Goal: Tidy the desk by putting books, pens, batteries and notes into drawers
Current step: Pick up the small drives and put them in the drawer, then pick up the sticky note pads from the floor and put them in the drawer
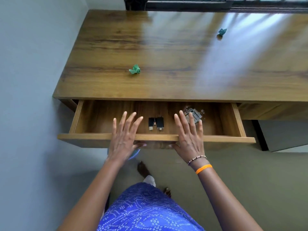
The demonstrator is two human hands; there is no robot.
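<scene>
Wooden and glossy, the desk (pixel 166 52) stands against a pale wall under a window, and its wide drawer (pixel 156 137) is pulled out toward the person. Inside the drawer two small black batteries (pixel 155 123) lie side by side near the front, and a crumpled clear plastic pack (pixel 194 114) lies further right, partly behind the fingers. On the desk top two crumpled green notes are left: one green note (pixel 135 69) near the left front, the other green note (pixel 222 32) far at the right back, well apart. The step in hand seems to be moving the drawer by its front board, most likely pushing it in or steadying it. To do it well, both hands should push evenly so the drawer does not go crooked, and the fingers must come off the rim before it closes. It may be better to keep it open until the notes are inside. The left hand (pixel 123 137) is spread wide, fingers straight above the drawer, thumb under the front edge; it grasps nothing. The right hand (pixel 190 137) is the same, released and flat, thumb touching the front board.
</scene>
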